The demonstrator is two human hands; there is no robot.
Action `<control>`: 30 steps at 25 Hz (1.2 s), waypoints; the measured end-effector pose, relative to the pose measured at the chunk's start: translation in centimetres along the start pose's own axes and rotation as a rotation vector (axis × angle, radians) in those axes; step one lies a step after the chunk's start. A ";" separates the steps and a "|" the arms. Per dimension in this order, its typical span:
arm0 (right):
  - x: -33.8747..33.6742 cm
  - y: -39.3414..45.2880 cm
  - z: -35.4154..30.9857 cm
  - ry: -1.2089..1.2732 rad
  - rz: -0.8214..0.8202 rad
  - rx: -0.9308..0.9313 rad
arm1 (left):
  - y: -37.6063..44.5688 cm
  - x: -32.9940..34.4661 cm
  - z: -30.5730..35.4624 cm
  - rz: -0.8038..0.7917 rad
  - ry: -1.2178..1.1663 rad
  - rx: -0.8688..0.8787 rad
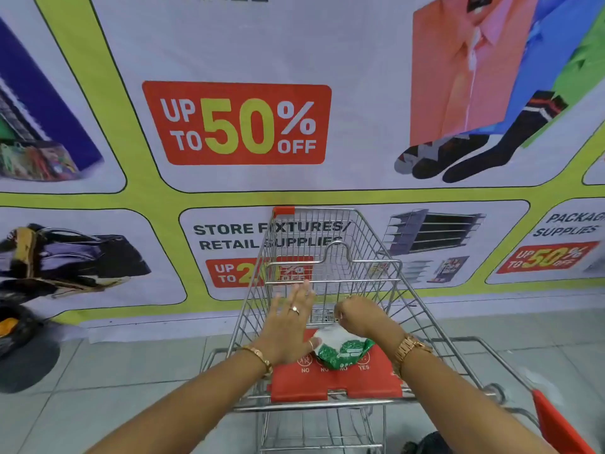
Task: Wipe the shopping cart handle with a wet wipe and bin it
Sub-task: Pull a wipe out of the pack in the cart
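A silver wire shopping cart (pixel 376 244) stands in front of me against a banner wall. A green and white wet wipe pack (pixel 348 352) lies on the cart's red seat flap (pixel 330 385). White wipe material (pixel 327 334) sticks up from the top of the pack. My right hand (pixel 360 317) is bent down over it, fingers closed on the wipe. My left hand (pixel 288 326) hovers beside the pack with fingers spread, its thumb touching the pack's left edge. A red bar (pixel 556 424) at the lower right looks like the cart handle.
A large printed sale banner (pixel 235 122) covers the wall just behind the cart. A dark bag-like object (pixel 19 339) sits on the tiled floor (pixel 124 365) at the left. Something dark (pixel 425 445) shows at the bottom edge below the cart.
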State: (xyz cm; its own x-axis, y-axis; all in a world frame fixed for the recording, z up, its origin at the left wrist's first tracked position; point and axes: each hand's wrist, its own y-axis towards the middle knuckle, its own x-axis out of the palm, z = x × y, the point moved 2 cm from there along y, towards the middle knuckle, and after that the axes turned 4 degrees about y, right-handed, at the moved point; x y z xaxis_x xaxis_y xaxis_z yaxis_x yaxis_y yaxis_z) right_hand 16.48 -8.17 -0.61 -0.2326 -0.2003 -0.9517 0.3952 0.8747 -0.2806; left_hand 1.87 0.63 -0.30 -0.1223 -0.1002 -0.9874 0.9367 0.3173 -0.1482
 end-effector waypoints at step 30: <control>2.7 2.1 2.0 0.243 -0.219 0.022 | 1.7 6.6 1.4 -0.758 0.060 0.154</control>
State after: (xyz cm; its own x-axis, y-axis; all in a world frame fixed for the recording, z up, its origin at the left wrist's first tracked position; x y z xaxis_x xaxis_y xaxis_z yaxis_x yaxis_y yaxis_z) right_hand 18.45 -7.77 -4.01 -0.5183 -0.2691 -0.8118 0.3309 0.8122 -0.4805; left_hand 3.13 -0.82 -7.03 -0.7617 -0.1852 -0.6209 0.6243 0.0470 -0.7798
